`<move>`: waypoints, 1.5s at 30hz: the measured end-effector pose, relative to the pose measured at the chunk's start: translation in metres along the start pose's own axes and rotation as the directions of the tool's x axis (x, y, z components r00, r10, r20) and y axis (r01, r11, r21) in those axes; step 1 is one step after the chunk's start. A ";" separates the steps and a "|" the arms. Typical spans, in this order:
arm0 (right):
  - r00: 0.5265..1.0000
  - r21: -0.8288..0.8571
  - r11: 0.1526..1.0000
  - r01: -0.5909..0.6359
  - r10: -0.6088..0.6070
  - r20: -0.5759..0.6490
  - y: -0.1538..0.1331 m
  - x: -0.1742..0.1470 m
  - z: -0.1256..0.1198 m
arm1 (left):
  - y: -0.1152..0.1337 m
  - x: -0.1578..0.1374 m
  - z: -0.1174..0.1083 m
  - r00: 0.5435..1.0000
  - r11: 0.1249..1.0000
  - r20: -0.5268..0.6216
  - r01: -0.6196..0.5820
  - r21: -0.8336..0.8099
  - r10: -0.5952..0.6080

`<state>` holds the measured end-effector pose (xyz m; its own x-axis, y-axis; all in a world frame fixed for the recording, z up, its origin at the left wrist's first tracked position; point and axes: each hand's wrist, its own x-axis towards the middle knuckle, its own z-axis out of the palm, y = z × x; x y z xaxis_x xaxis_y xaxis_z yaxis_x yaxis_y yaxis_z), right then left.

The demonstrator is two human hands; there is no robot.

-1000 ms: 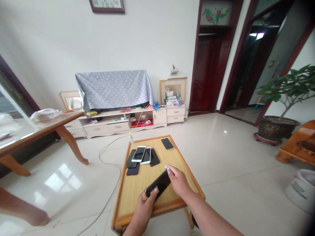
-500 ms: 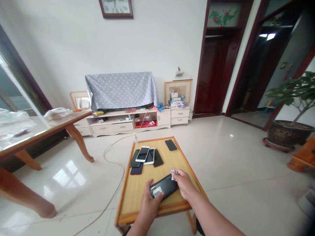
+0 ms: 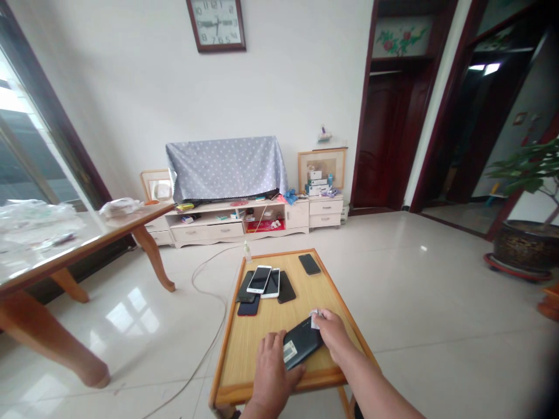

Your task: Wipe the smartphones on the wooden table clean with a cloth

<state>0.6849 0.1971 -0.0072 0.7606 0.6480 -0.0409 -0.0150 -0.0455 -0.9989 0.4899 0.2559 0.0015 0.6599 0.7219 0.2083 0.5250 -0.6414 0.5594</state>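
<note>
A black smartphone [image 3: 304, 342] with a pale label on its back is tilted over the front of the small wooden table [image 3: 244, 361]. My left hand [image 3: 275, 366] grips its left end, thumb along the near edge and fingers at the far side. At the phone's other end, my right hand [image 3: 335, 334] is closed on a small white wipe [image 3: 315, 318] pressed to the upper corner. Beyond the hands lies a group of phones: a white phone [image 3: 259, 279] on top, another white phone [image 3: 271, 283], a dark phone [image 3: 286, 287] and a red-edged phone [image 3: 248, 306].
A single black phone [image 3: 310, 264] lies at the table's far right. A small clear bottle [image 3: 247, 252] stands at the far left corner. A cable [image 3: 205, 326] runs over the floor on the left, near a larger table [image 3: 144, 224]. A low white cabinet [image 3: 205, 233] lines the wall.
My left hand has shifted on the phone, its fingers now closer together over the left end and part of the label. The right hand stays at the upper corner. The view has tilted up.
</note>
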 end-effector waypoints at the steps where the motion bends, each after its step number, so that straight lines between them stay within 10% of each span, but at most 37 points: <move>1: 1.000 -0.035 0.999 0.010 -0.010 -0.014 0.001 0.001 -0.001 | 0.000 0.001 0.000 1.000 1.000 0.003 0.002 0.010 -0.002; 26: 0.979 -0.636 0.749 0.183 -0.200 0.046 -0.004 0.001 -0.004 | -0.002 0.020 -0.011 0.989 0.985 0.136 0.029 0.168 -0.052; 32: 0.972 -0.528 0.835 0.158 -0.227 -0.068 -0.008 -0.006 -0.005 | -0.005 0.019 -0.010 0.992 0.986 0.122 0.011 0.165 -0.032; 45: 0.973 -0.026 0.986 0.163 -0.156 0.168 -0.025 -0.057 0.021 | 0.006 0.006 -0.016 0.992 0.983 -0.090 -0.096 -0.157 0.083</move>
<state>0.6282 0.1778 0.0193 0.6333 0.7658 0.1121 0.1263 0.0406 -0.9912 0.4882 0.2603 0.0188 0.6498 0.6870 0.3253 0.3683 -0.6590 0.6558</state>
